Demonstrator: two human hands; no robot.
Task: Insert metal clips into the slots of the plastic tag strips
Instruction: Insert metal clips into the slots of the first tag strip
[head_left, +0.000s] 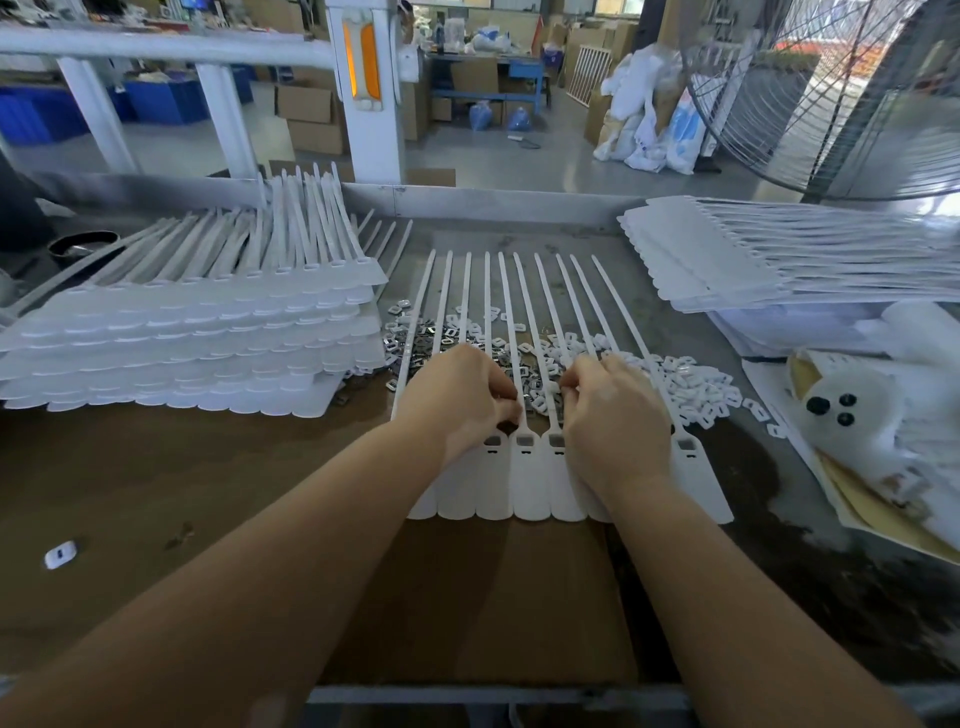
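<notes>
A person's two bare forearms reach away from the viewer over a worn brown and grey worktable (208, 493). Under the hands lies a joined strip of white plastic tags (524, 483), set near the middle of the table. Its near end is a row of flat rounded tabs side by side; each tab has a small rectangular slot near its top, and from each a long thin white tail runs toward the far side, fanning slightly.

The left hand (462, 400) rests on the left part of the strip with fingers curled inward; what they pinch is hidden. The right hand (613, 415) sits just beside it on the right part, fingers also curled under, its contents hidden too.

Beyond the fingers, under the tails, a loose heap of small shiny metal clips (431, 345) lies to the left, and a heap of small white plastic pieces (696, 384) to the right.

A tall stack of tag strips (182, 338) stands at the left, another stack (727, 254) at the far right.
</notes>
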